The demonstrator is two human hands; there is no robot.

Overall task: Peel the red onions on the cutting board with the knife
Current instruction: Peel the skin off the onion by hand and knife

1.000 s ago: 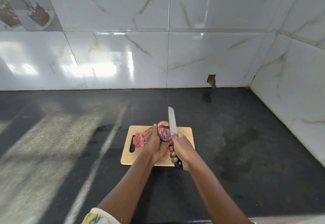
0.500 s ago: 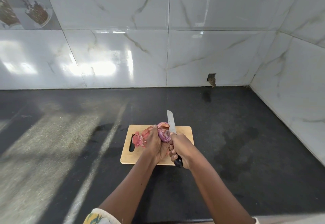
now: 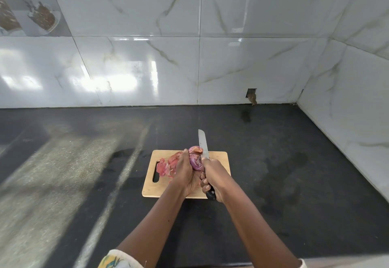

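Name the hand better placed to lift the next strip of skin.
Right hand: it grips the knife, blade against the red onion, which the left hand holds over the cutting board.

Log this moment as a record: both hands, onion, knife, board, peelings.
left hand: grips the red onion over the cutting board
right hand: grips the knife by its handle
red onion: partly peeled, loose skin at far end
knife: blade beside the onion's right, tip toward the wall
cutting board: wooden, on the dark counter
peelings: piled on the board's left part
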